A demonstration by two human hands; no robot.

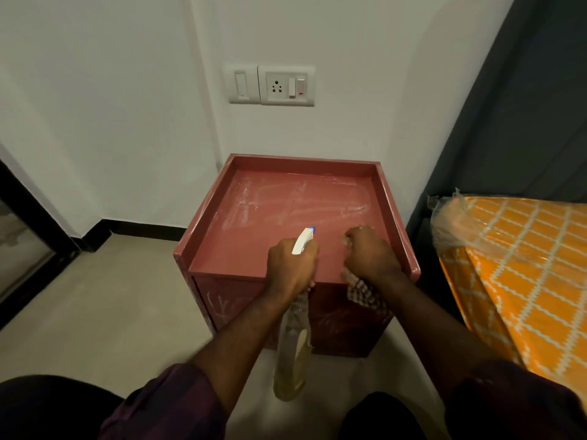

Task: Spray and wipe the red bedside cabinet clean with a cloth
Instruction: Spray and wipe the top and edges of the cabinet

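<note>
Both arms reach forward. The left hand [290, 265] clamps one spray bottle [292, 350] at its neck, nozzle forward; the right hand [370, 255] clutches one checked cloth [365, 292] on the near edge of the one red cabinet [254, 249]. Its top is streaked white, under a wall socket [286, 85].

Mostly hidden cloth [365, 293] and blurred spray bottle [293, 350]

No readable text, labels or numbers.
</note>
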